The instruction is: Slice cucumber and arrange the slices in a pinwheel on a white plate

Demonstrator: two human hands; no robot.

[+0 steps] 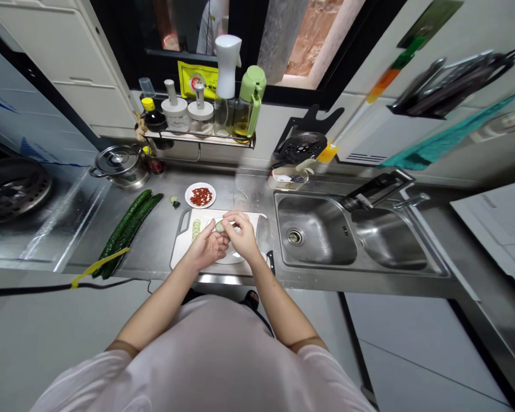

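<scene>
Both hands meet over a white cutting board (181, 243) with a grey handle. My left hand (206, 249) is turned palm up, its thumb against a pale cucumber slice (219, 227) and its other fingers curled. From the other side, my right hand (242, 236) pinches the same slice; whether more slices lie behind it I cannot tell. A row of overlapping cucumber slices (196, 229) lies on the board's left part. Under the hands is a white plate (230, 260), mostly covered by them. The black-handled knife (271, 262) rests at the board's right edge, its blade largely hidden.
Whole cucumbers (131, 232) lie left, near cucumber scraps (174, 201). A small plate of chopped red pieces (201, 195) stands behind the board. A lidded pot (120, 166) is back left, a double sink (317, 229) right. The condiment shelf (197, 137) hangs above.
</scene>
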